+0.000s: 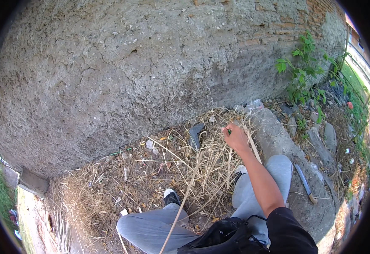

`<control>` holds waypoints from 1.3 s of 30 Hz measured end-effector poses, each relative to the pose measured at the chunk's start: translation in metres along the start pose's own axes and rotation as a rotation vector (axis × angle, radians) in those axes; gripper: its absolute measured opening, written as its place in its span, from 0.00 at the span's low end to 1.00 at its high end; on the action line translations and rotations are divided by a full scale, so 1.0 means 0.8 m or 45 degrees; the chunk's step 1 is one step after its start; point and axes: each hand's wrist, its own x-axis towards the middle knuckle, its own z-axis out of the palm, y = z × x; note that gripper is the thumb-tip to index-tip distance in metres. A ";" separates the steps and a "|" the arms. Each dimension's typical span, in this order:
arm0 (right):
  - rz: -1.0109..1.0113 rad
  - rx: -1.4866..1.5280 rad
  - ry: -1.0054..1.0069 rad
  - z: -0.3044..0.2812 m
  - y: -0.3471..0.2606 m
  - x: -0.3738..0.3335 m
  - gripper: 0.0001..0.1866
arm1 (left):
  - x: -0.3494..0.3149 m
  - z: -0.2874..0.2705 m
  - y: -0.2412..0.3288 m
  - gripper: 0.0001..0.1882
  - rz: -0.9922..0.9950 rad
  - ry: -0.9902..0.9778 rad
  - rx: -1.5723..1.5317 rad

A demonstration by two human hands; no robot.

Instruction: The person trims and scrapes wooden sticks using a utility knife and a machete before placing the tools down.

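My right hand (237, 138) reaches out over the dry straw beside the wall, its fingers drawn together. A small bit of green shows at the fingertips, too small to name. Below the wrist lies a pale flat strip (252, 144), which runs down toward my right knee. My left hand is out of view. One long, thin pale strip (180, 207) slants up from the lower edge, past my left leg, onto the straw. To the right of my right knee, a knife (304, 181) with a wooden handle rests on the stone slab.
A rough grey wall (151, 63) rises in front of me. Straw (210, 165) and litter cover the ground between my feet. A dark curved piece (196, 134) lies by the wall. The large stone slab (273, 127) is at my right, with a leafy plant (303, 76) beyond.
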 end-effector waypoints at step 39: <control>0.019 1.295 0.344 -0.053 -0.058 -0.047 0.12 | 0.029 0.015 0.057 0.22 0.851 0.205 0.948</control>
